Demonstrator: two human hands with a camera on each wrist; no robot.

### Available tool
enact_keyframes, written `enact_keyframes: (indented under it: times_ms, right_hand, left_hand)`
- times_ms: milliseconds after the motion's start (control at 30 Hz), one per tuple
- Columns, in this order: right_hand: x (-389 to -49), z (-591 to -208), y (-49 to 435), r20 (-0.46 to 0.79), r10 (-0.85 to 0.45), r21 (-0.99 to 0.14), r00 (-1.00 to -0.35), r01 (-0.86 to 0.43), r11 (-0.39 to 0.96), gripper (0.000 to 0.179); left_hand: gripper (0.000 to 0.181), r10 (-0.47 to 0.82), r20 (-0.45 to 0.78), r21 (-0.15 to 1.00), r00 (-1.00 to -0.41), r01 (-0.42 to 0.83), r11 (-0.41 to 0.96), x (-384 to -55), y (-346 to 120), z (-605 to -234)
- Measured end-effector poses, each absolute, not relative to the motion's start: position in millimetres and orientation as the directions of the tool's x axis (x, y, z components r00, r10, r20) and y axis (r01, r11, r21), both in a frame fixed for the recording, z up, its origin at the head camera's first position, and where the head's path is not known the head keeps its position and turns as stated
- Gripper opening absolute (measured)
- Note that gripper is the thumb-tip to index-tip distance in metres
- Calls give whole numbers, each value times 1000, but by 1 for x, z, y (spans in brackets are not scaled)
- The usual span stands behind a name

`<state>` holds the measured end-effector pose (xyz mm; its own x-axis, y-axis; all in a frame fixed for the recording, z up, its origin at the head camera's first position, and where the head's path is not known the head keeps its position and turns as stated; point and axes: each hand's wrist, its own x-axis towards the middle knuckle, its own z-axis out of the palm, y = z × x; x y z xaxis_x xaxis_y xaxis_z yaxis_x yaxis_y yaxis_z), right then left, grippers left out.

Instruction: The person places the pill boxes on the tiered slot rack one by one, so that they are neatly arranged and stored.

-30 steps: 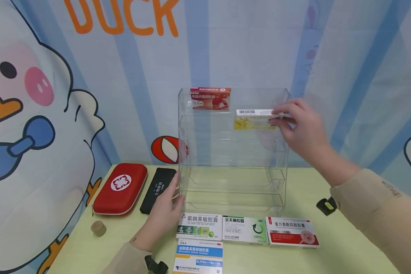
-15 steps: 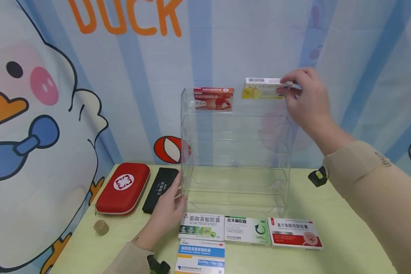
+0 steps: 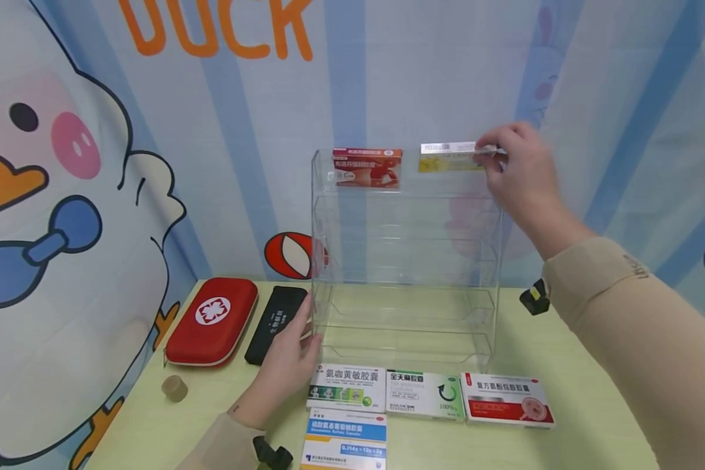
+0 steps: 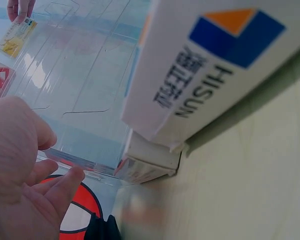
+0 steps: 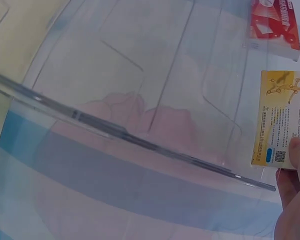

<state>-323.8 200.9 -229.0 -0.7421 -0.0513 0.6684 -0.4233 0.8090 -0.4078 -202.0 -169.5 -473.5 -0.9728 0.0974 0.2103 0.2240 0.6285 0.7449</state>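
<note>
A clear acrylic tiered rack [image 3: 408,307] stands upright on the table. My left hand [image 3: 290,356] holds its left side panel near the bottom; in the left wrist view the thumb and fingers [image 4: 65,185] lie on either side of that panel's edge. At the rack's top right, my right hand [image 3: 519,163] pinches the right end of a yellow-and-white medicine box [image 3: 449,156] between thumb and fingers. The right wrist view shows this yellow medicine box [image 5: 277,120] close to the rack's edge. Left of it, a red medicine box [image 3: 367,168] sits in the top tier.
Before the rack lie a white-and-green box [image 3: 346,388], a green-edged box [image 3: 424,395], a red-and-white box [image 3: 508,399] and a blue-and-white box [image 3: 344,440]. At left are a red zip case [image 3: 211,321], a black case [image 3: 276,323] and a small cork-coloured cylinder [image 3: 174,388].
My right hand has lifted the yellow box from in front of the upper tiers to the rack's top, then lowered it slightly. My left hand stays on the rack's side.
</note>
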Motion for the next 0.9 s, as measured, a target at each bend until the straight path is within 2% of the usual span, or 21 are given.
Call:
enact_keyframes:
  times_ms: [333, 733, 900]
  right_hand:
    - [-326, -237, 203, 661, -78, -366, -747, -411, 835, 19]
    - [-332, -247, 202, 732, -99, -320, -674, -468, 824, 16]
    - [-332, -252, 203, 730, -94, -323, -677, -463, 826, 19]
  left_hand:
    - [91, 102, 222, 740, -970, 235, 630, -201, -169, -473]
    - [92, 105, 223, 739, -969, 238, 630, -202, -171, -473]
    - [92, 108, 216, 742, -971, 234, 628, -202, -170, -474]
